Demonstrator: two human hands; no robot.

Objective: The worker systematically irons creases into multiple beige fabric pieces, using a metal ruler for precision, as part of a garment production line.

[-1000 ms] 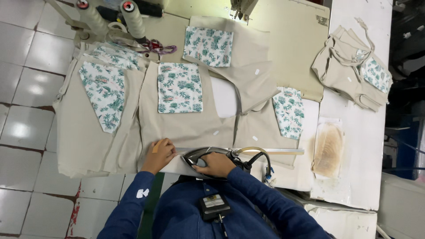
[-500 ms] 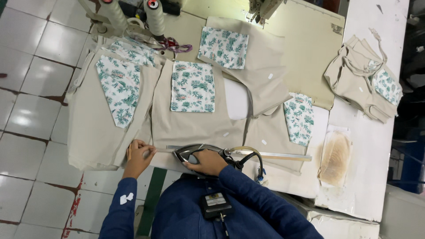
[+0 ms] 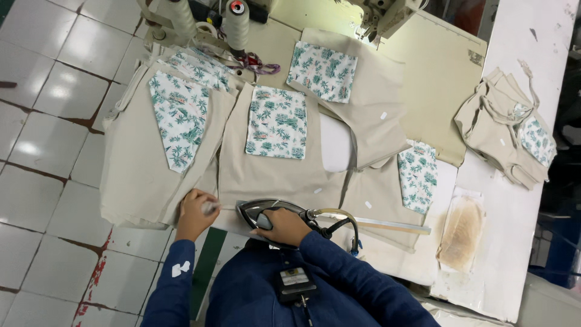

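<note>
My right hand (image 3: pixel 285 225) grips the handle of a steam iron (image 3: pixel 261 213) that rests on the near edge of a beige fabric panel (image 3: pixel 275 175). A hose (image 3: pixel 339 218) runs from the iron's back end. My left hand (image 3: pixel 195 213) presses down on the panel's hem just left of the iron, fingers curled on the cloth. The panel carries a green leaf-print pocket (image 3: pixel 277 122). More beige pieces with the same print lie to the left (image 3: pixel 151 163) and right (image 3: pixel 387 188).
Two thread cones (image 3: pixel 237 21) and a sewing machine (image 3: pixel 381 15) stand at the far edge. A bundle of beige garments (image 3: pixel 502 130) lies at the far right. A scorched pad (image 3: pixel 461 230) sits right of the iron. Tiled floor (image 3: pixel 48 121) lies to the left.
The iron and my right hand have stayed on the hem, shifting slightly left. My left hand stays pressed on the cloth beside the iron. The camera view has drifted.
</note>
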